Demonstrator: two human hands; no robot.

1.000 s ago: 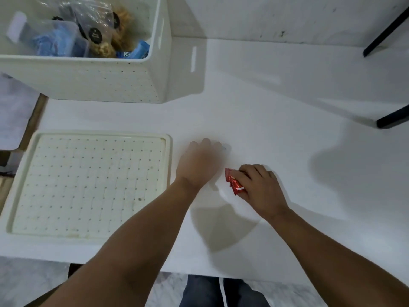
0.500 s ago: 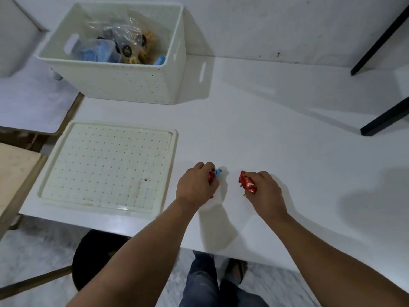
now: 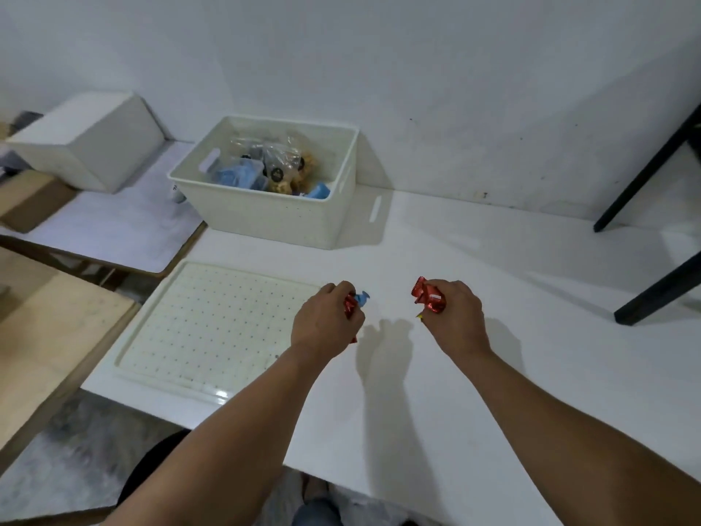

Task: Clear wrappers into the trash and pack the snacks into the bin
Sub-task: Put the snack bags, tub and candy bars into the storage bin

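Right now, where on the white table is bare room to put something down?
Bare: the table right of the bin, toward the black legs, and the near strip between the forearms. Crowded: the bin's inside and the lid on the left.

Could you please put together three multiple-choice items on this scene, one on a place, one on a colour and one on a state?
1. Where does the white bin stand?
A. On the table's far side, beyond the lid
B. On the floor
C. In the person's lap

2. What colour is the wrapper in the right hand?
A. Green
B. Red
C. Black

3. How does the lid lie?
A. Closed on the bin
B. Leaning on the wall
C. Flat on the table

Answers: 1 A, the bin sits behind the lid near the wall; 2 B, shiny red foil sticks out of the fingers; 3 C, the bin is open and the lid lies in front of it.
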